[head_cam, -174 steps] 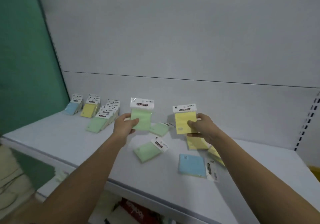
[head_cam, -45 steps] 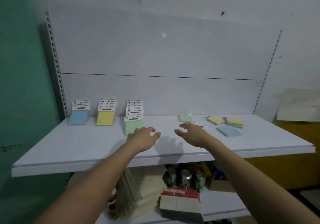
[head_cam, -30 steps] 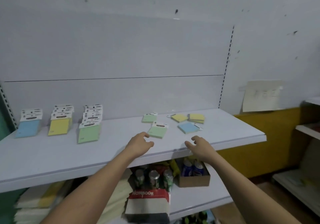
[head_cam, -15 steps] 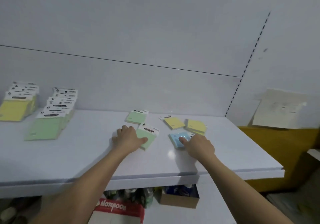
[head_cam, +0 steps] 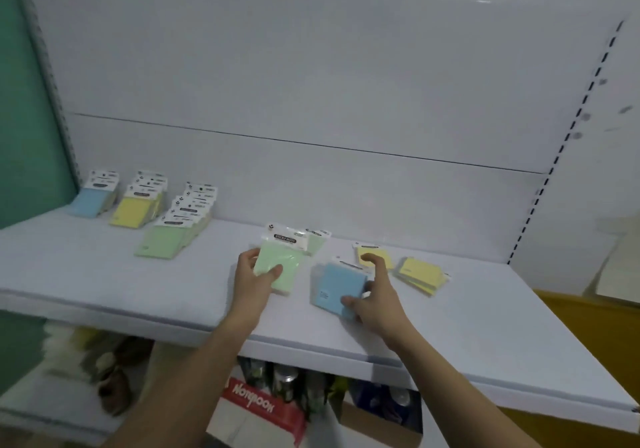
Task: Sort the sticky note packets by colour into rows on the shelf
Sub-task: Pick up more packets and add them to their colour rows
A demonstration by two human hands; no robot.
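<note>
On the white shelf [head_cam: 104, 285], my left hand [head_cam: 254, 279] grips a green sticky note packet [head_cam: 285, 260], tilted up off the surface. My right hand [head_cam: 375, 297] holds a blue packet [head_cam: 337, 285] by its near corner, also lifted at an angle. Another green packet [head_cam: 317, 241] lies behind the held one. A yellow packet [head_cam: 374, 257] lies partly behind my right fingers, and a small yellow pile [head_cam: 420, 274] sits to its right. At the far left stand three sorted rows: blue [head_cam: 91, 198], yellow [head_cam: 136, 208] and green [head_cam: 169, 241].
The shelf backs onto a white panel with a slotted upright [head_cam: 554, 167] on the right. Below the shelf are cans [head_cam: 284, 385], a red notebook pack [head_cam: 259, 409] and a cardboard box [head_cam: 381, 423]. A green wall [head_cam: 24, 101] bounds the left side.
Both hands went from resting flat on the green and blue packets to gripping them and tilting them up. The view swung back to the left, so the sorted rows show again.
</note>
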